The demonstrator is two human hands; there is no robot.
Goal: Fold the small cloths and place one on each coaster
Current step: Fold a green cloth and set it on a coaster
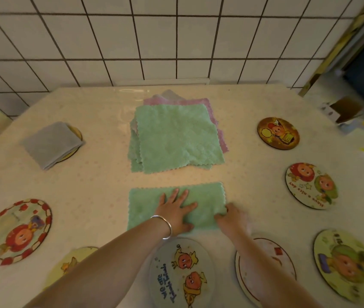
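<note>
I see the green cloth (145,207) folded to a long rectangle, lying flat on the table (101,121) just below centre. The left hand (176,210) presses on its middle with straight, spread fingers; a silver bangle (165,226) circles that wrist. The right hand (232,216) has its fingers curled round the cloth's edge at 3 o'clock, gripping it.

At 12 o'clock from this cloth lies the stack of cloths (176,138), green on top, pink and grey edges showing beneath. At 10 o'clock a folded grey cloth (49,145) rests on a coaster (76,132), covering most of it.

Bare coasters ring the rest: the red-bordered coaster (18,232) at 9 o'clock, the dark coaster (277,133) at 1 o'clock, the "nice day" coaster (311,185) at 3 o'clock, the green-figure coaster (343,265) at 4 o'clock, and the lettered coaster (181,276) at 6 o'clock, partly under my forearms.
</note>
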